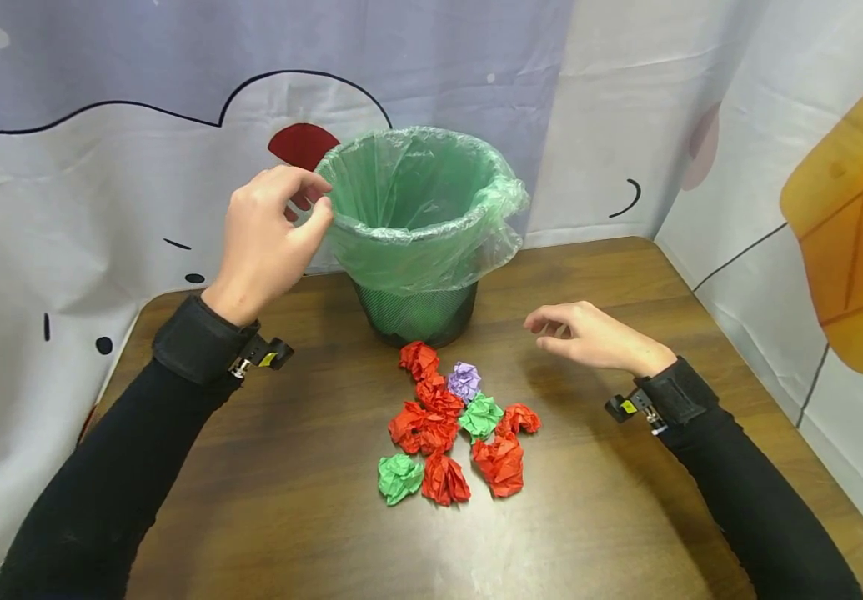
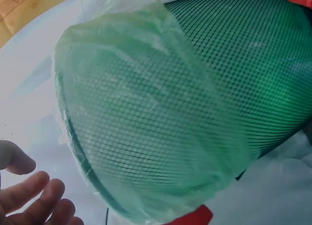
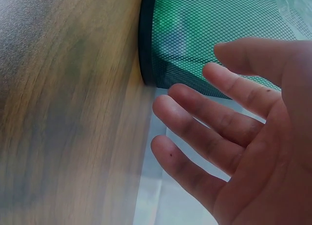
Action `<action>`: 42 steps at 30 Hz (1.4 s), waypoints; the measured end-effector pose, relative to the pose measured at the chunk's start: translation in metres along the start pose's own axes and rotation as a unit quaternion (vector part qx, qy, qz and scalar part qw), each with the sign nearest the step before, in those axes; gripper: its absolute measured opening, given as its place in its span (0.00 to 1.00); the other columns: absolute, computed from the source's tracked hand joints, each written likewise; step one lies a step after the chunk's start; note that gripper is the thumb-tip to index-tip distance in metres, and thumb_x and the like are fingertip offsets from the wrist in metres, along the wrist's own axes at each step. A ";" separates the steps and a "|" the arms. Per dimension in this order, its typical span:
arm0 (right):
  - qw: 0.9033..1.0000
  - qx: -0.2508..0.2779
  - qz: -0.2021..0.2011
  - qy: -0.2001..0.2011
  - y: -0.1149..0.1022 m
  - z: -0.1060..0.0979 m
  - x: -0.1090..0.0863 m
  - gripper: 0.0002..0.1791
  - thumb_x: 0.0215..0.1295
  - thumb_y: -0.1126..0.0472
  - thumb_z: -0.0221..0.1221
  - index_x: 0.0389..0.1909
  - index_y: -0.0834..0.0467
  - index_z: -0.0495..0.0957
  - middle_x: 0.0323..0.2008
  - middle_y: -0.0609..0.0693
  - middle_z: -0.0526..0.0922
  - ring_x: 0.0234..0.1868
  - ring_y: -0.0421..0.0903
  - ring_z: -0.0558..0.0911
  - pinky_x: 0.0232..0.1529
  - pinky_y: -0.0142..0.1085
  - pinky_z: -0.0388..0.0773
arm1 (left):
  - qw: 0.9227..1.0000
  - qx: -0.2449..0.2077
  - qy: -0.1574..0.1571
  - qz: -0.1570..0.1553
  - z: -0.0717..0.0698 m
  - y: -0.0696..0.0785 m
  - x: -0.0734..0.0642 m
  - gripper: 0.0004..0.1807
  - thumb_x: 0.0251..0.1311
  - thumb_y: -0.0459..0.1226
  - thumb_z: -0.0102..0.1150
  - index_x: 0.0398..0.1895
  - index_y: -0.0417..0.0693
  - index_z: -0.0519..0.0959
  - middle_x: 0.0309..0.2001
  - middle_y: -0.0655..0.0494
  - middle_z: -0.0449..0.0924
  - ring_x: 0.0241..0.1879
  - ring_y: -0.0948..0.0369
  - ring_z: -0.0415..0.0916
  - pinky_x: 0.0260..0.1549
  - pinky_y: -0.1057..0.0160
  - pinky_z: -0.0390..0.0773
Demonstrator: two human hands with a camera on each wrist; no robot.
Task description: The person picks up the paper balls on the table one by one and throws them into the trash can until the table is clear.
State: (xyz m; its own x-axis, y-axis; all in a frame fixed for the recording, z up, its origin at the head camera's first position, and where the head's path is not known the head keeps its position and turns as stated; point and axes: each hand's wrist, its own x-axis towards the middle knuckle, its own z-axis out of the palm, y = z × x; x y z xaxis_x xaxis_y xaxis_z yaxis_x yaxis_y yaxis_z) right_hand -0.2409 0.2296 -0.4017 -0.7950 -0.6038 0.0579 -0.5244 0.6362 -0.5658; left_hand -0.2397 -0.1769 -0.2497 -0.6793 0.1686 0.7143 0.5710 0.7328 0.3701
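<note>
At the back of the table stands a black mesh wastebasket [image 1: 419, 312] lined with a green plastic bag [image 1: 431, 250] folded over its rim. My left hand [image 1: 273, 229] is raised at the left side of that rim, fingers loosely bent and holding nothing; the left wrist view shows a gap between fingertips and bag. Over the table, right of the basket, hovers my right hand [image 1: 589, 335], its fingers relaxed and apart in the right wrist view. In front of the basket lie several crumpled red papers [image 1: 499, 465], green paper balls [image 1: 399, 478] and one purple paper ball [image 1: 464, 382].
The brown wooden table [image 1: 288, 500] has rounded back corners. A patterned cloth [image 1: 63, 208] hangs behind it and along the right side. Loose bag plastic [image 1: 509, 217] sticks out on the basket's right.
</note>
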 end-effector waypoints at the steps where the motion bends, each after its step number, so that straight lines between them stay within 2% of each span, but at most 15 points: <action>1: 1.000 0.000 0.000 0.000 0.000 0.000 0.000 0.16 0.68 0.62 0.62 0.55 0.54 0.80 0.48 0.47 0.86 0.46 0.43 0.83 0.47 0.44 0.81 | 1.000 0.000 0.003 0.002 0.000 -0.001 -0.004 0.10 0.64 0.34 0.54 0.39 0.42 0.85 0.33 0.49 0.82 0.35 0.56 0.77 0.37 0.64 0.70; 8: 1.000 0.004 -0.003 -0.006 -0.002 0.001 0.002 0.16 0.68 0.63 0.61 0.56 0.55 0.80 0.50 0.48 0.85 0.46 0.44 0.83 0.49 0.49 0.81 | 1.000 -0.002 0.020 0.012 0.003 -0.006 -0.031 0.10 0.63 0.33 0.55 0.38 0.42 0.85 0.31 0.50 0.82 0.33 0.56 0.77 0.35 0.67 0.70; 13: 1.000 0.002 0.000 -0.008 -0.002 0.002 0.002 0.16 0.68 0.63 0.61 0.56 0.55 0.80 0.50 0.48 0.85 0.46 0.43 0.83 0.49 0.50 0.81 | 1.000 -0.018 0.017 0.012 0.010 -0.009 -0.052 0.09 0.62 0.32 0.55 0.38 0.42 0.85 0.31 0.50 0.82 0.33 0.56 0.76 0.35 0.67 0.69; 21: 1.000 0.003 -0.002 -0.007 -0.003 0.003 0.001 0.16 0.68 0.63 0.62 0.56 0.55 0.80 0.49 0.48 0.86 0.46 0.44 0.83 0.48 0.49 0.81 | 0.999 -0.031 -0.008 0.009 0.027 -0.009 -0.084 0.08 0.62 0.34 0.56 0.38 0.45 0.84 0.32 0.54 0.82 0.33 0.58 0.74 0.35 0.63 0.70; 27: 1.000 0.002 -0.005 -0.007 -0.003 0.004 0.000 0.16 0.68 0.62 0.62 0.56 0.55 0.80 0.49 0.48 0.86 0.46 0.43 0.83 0.48 0.48 0.81 | 0.998 -0.036 -0.041 0.008 0.043 -0.008 -0.105 0.07 0.61 0.35 0.57 0.39 0.46 0.84 0.35 0.55 0.82 0.38 0.57 0.76 0.36 0.59 0.71; 34: 1.000 0.006 -0.007 -0.012 -0.004 0.006 -0.001 0.16 0.67 0.62 0.63 0.55 0.53 0.80 0.48 0.48 0.86 0.44 0.42 0.83 0.47 0.48 0.81 | 0.997 -0.042 -0.065 -0.005 0.058 -0.011 -0.120 0.08 0.61 0.35 0.58 0.41 0.49 0.83 0.36 0.57 0.81 0.39 0.58 0.76 0.38 0.59 0.71; 42: 0.998 0.026 -0.036 -0.047 -0.005 0.012 -0.003 0.19 0.66 0.55 0.64 0.57 0.52 0.79 0.51 0.54 0.85 0.47 0.47 0.83 0.51 0.50 0.81 | 0.996 -0.040 -0.073 -0.013 0.063 -0.013 -0.129 0.07 0.62 0.36 0.58 0.40 0.50 0.84 0.36 0.58 0.82 0.37 0.60 0.75 0.36 0.60 0.72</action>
State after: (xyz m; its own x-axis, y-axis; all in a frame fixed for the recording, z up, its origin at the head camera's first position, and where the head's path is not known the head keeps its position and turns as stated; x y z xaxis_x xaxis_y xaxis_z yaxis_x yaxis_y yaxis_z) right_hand -0.2326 0.2226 -0.4091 -0.7225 -0.6910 0.0235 -0.5604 0.5654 -0.6052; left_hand -0.1884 -0.1664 -0.3840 -0.7503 0.2491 0.6124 0.5839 0.6840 0.4373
